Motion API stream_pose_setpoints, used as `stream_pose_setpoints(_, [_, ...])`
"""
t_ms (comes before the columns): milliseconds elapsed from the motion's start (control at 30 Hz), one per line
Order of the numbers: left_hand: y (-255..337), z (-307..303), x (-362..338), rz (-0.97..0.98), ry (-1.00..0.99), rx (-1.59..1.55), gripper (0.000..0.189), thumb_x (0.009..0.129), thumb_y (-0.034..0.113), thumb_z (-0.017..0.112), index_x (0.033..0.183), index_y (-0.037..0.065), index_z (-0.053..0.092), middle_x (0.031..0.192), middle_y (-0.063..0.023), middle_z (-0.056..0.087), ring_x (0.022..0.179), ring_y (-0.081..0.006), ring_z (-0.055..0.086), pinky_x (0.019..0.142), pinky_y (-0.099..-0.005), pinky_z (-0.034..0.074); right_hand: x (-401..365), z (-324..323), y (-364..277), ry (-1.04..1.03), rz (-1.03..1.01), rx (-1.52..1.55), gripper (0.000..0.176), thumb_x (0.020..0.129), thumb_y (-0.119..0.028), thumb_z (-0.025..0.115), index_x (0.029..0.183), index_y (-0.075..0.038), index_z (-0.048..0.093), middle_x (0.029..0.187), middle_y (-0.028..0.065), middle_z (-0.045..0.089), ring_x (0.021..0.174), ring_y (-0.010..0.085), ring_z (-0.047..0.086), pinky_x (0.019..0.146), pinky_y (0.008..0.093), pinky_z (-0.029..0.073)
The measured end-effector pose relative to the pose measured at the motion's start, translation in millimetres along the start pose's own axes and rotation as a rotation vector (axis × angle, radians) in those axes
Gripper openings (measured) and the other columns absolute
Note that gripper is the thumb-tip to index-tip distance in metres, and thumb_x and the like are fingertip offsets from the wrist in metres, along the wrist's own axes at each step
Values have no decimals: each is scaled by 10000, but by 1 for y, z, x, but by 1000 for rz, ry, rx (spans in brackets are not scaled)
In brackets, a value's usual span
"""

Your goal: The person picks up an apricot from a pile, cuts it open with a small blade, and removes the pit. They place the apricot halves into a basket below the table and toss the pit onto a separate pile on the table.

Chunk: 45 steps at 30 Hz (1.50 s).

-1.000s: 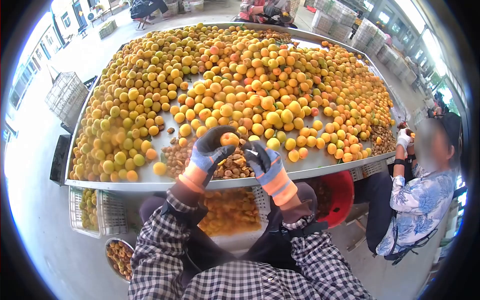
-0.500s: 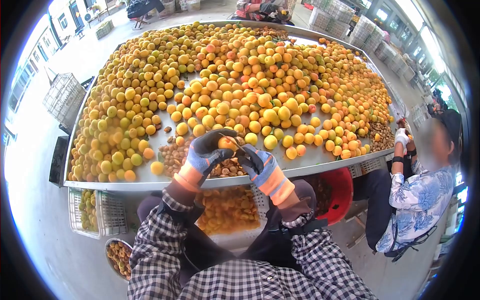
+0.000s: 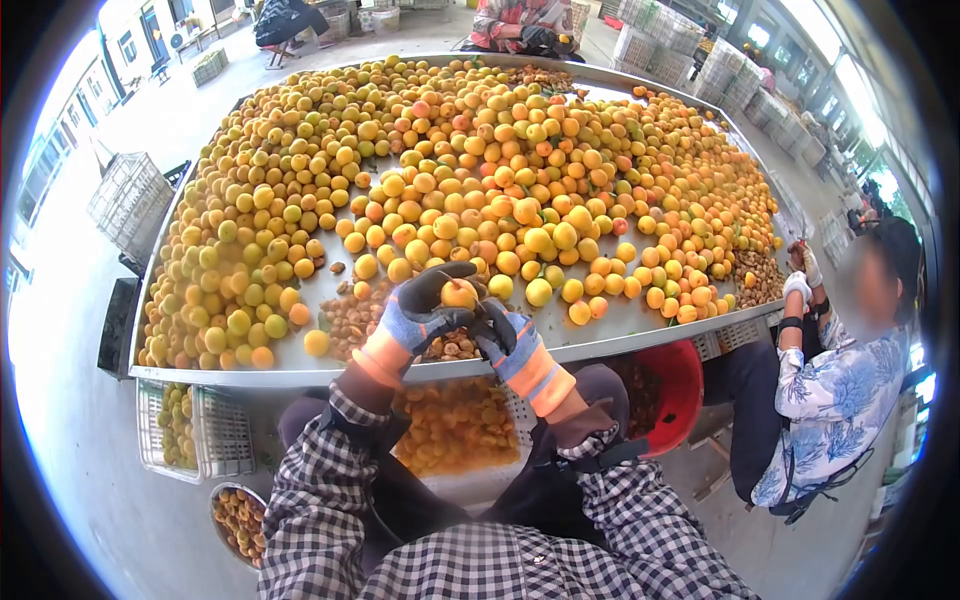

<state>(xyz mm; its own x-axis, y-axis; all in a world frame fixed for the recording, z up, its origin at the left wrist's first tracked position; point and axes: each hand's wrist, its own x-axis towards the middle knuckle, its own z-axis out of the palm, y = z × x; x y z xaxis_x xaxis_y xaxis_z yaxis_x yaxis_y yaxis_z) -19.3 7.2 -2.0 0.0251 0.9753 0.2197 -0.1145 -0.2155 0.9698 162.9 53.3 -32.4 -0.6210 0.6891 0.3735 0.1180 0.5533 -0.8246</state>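
Left hand point(image 3: 416, 312): gloved, curled around a yellow-orange apricot point(image 3: 459, 293), near the centre of the frame
Right hand point(image 3: 508, 338): gloved, fingers drawn in narrow at the apricot's right side; anything pinched between them too small to tell
Under the hands: brown pits point(image 3: 450, 348) near the front edge of the metal bench point(image 3: 300, 352)
Beyond the hands: loose apricots point(image 3: 450, 195), heaped across the bench
Below the bench edge: split apricots point(image 3: 455, 425) at lower centre; red tub point(image 3: 684, 392) to the right
Lower left: white crate point(image 3: 222, 437) of greenish-yellow fruit, bowl point(image 3: 216, 508) of brown pieces just below
Right edge: seated co-worker point(image 3: 835, 385), white gloves near the bench
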Motion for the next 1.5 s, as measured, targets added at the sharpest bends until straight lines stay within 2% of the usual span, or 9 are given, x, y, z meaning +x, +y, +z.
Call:
stream_pose_setpoints(133, [-5, 4, -5, 20, 9, 20, 556, 820, 280, 734, 1250, -10, 533, 1136, -104, 636, 1082, -183, 583, 974, -327, 438, 0, 10, 3, 18, 14, -32, 286, 842, -46, 593, 1123, -12, 554, 894, 185, 650, 837, 363, 633, 699, 378, 491])
stream_pose_setpoints(333, [-5, 32, -4, -99, 214, -636, 397, 844, 173, 689, 1180, -6, 577, 1078, -105, 651, 991, -171, 604, 897, -314, 479, 3, 25, 11, 103, -42, -65, 295, 848, -66, 592, 1136, -14, 549, 925, 196, 635, 856, 388, 609, 713, 401, 486])
stream_pose_setpoints(500, [-10, -1, 2, 42, 69, -47, 480, 775, 80, 766, 1197, -22, 563, 1085, -73, 650, 987, -149, 614, 898, -304, 500, 0, 8, -1, 52, 24, -73, 253, 848, -114, 618, 1080, -34, 558, 853, 221, 632, 840, 419, 611, 691, 454, 489])
stream_pose_setpoints(767, [-11, 46, -4, -126, 350, -540, 346, 942, 286, 577, 1134, -2, 578, 988, -49, 642, 869, -133, 604, 795, -271, 490, 7, 26, -8, 147, 24, -60, 266, 888, -145, 570, 1129, -34, 551, 903, 235, 629, 890, 430, 599, 697, 448, 490])
stream_pose_setpoints(1000, [-11, 2, 6, 13, 135, -43, 468, 809, 127, 749, 1213, -14, 559, 1094, -68, 652, 998, -141, 602, 882, -294, 500, 4, 13, -2, 111, 1, -147, 230, 841, -87, 609, 1065, -42, 585, 879, 202, 634, 819, 397, 612, 665, 431, 493])
stream_pose_setpoints(1167, [-24, 15, 3, 88, 206, -37, 408, 842, 182, 718, 1171, -10, 573, 1027, -67, 661, 933, -142, 620, 818, -286, 516, 4, 21, 4, 127, -150, -286, 242, 826, -87, 637, 1051, -19, 580, 840, 200, 631, 785, 403, 608, 650, 438, 482])
stream_pose_setpoints(1267, [-26, 51, 2, -182, 410, -640, 422, 967, 367, 510, 1082, -29, 600, 832, -76, 633, 710, -173, 598, 646, -276, 478, 6, 29, 5, 152, 134, -112, 265, 871, -161, 609, 1062, 6, 534, 882, 250, 616, 859, 449, 584, 705, 467, 489])
stream_pose_setpoints(1367, [-21, 37, 0, -230, 201, -426, 421, 972, 374, 502, 1099, -14, 604, 853, -59, 636, 738, -156, 594, 697, -267, 461, 3, 30, 29, 122, -27, -302, 286, 879, -142, 591, 1119, 2, 531, 928, 244, 623, 912, 438, 586, 747, 448, 494])
stream_pose_setpoints(1500, [-14, 22, 8, -153, 207, -208, 275, 925, 232, 607, 1075, 4, 631, 944, -41, 662, 894, -122, 602, 842, -260, 456, 5, 20, 7, 128, 78, -146, 258, 854, -109, 606, 1087, -10, 552, 961, 223, 616, 893, 429, 589, 722, 432, 491])
